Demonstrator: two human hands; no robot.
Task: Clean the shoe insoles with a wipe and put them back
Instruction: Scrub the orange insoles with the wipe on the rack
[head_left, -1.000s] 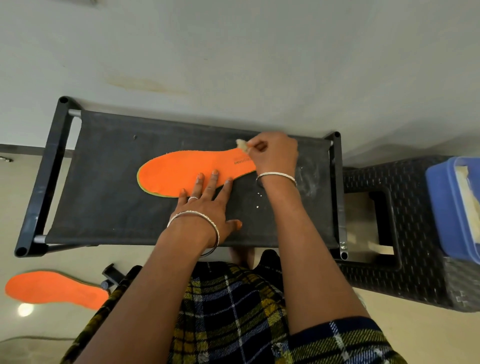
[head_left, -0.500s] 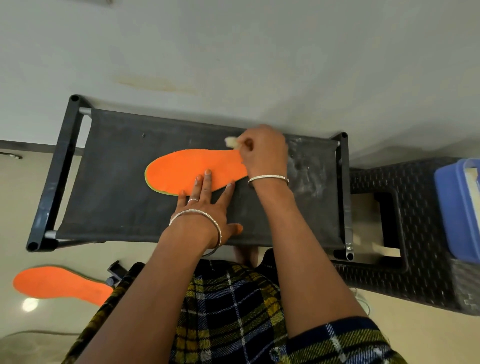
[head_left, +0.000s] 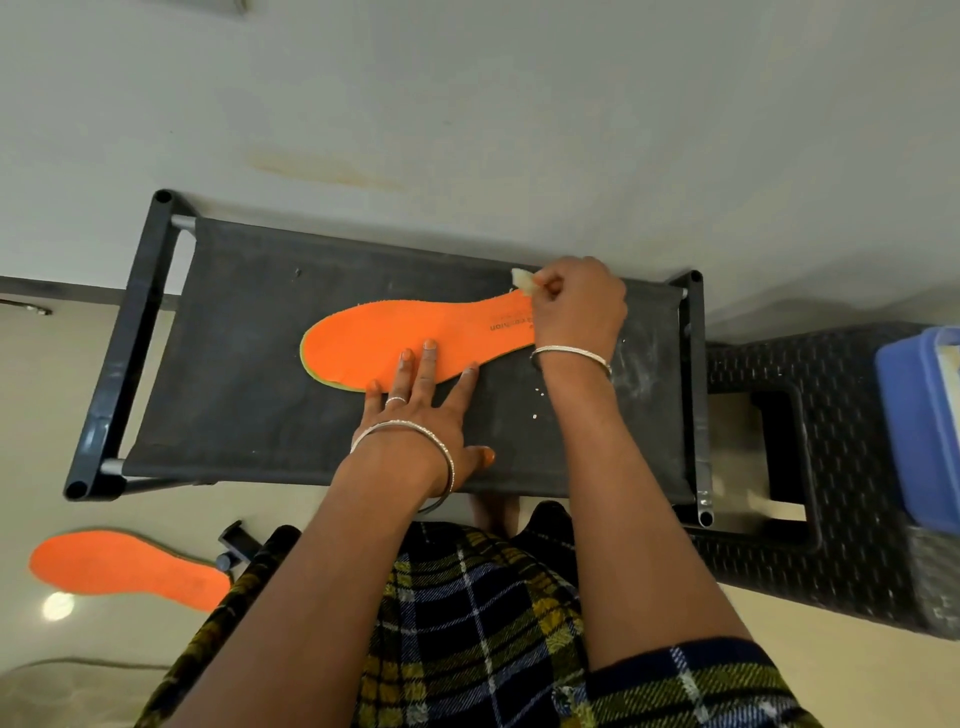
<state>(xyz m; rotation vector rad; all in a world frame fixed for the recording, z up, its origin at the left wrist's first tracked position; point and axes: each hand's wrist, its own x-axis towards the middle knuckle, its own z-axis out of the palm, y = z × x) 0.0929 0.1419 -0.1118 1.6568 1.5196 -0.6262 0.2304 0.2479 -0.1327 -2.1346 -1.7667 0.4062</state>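
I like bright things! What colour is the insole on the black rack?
The insole is bright orange with a thin green edge, clearest in the head view.

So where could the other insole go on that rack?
Bare: the left end of the rack, between its side bar and the toe of the insole. Crowded: the right half, left hand pressing that insole, right hand holding the wipe.

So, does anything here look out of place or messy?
Yes. Small white crumbs lie on the black fabric rack near the right hand holding the wipe, beside a whitish dusty smear. The second orange insole lies on the floor, apart from the rack.
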